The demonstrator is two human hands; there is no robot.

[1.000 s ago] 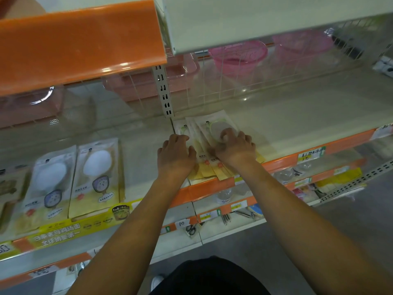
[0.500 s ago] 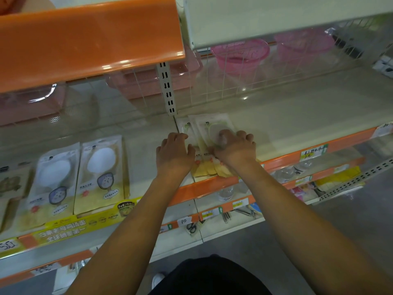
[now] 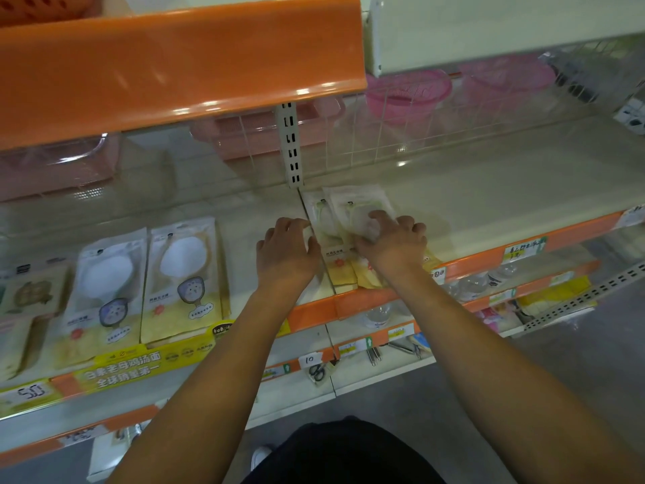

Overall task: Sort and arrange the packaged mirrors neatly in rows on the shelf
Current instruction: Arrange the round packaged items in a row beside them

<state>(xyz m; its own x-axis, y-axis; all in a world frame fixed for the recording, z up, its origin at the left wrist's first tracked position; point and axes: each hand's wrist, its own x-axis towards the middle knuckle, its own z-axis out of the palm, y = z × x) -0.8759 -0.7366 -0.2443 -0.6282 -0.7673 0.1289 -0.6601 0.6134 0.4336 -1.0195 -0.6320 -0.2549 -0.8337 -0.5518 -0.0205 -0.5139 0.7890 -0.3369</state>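
Observation:
A small pile of packaged mirrors [image 3: 352,200] lies fanned on the cream shelf [image 3: 488,190], just right of the upright post. My left hand [image 3: 284,253] presses its thumb and bent fingers against the pile's left edge. My right hand [image 3: 394,242] lies on top of the pile, with fingers curled over the uppermost pack and thumb at its lower left. Two more mirror packs, one [image 3: 104,291] beside the other [image 3: 181,277], lie flat side by side on the shelf section to the left.
An orange shelf lip [image 3: 174,64] overhangs above. Pink baskets [image 3: 408,92] show behind the wire grid back. Other flat packs [image 3: 31,291] lie at the far left. Price tags [image 3: 523,248] line the orange shelf edge. A lower shelf holds scissors [image 3: 317,372] and small items.
The fanned packs have been drawn closer together under my hands, and the pile has shifted slightly back on the shelf. Both hands stay on it.

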